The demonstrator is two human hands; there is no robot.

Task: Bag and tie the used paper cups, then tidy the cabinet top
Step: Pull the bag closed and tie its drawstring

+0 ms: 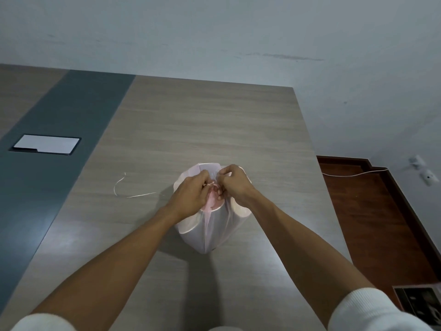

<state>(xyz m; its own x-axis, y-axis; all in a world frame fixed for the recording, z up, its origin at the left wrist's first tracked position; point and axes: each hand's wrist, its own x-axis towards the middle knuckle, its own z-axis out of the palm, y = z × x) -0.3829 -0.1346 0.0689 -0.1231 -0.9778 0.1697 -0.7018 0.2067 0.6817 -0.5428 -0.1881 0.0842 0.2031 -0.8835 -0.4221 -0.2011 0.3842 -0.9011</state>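
Observation:
A translucent pink-white plastic bag (210, 232) stands on the wooden cabinet top (202, 120), with white paper cups (242, 211) showing through its sides. My left hand (191, 191) and my right hand (235, 181) both pinch the gathered neck of the bag at its top, fingers closed around a thin pale string there. The knot itself is hidden between my fingers. One loose end of the string (124, 189) trails left across the wood.
A dark grey strip (62, 139) runs along the left of the top with a white rectangular plate (46, 144) set in it. The right edge drops to a red-brown floor (372, 211), where a white cord (353, 174) lies. A wall is behind.

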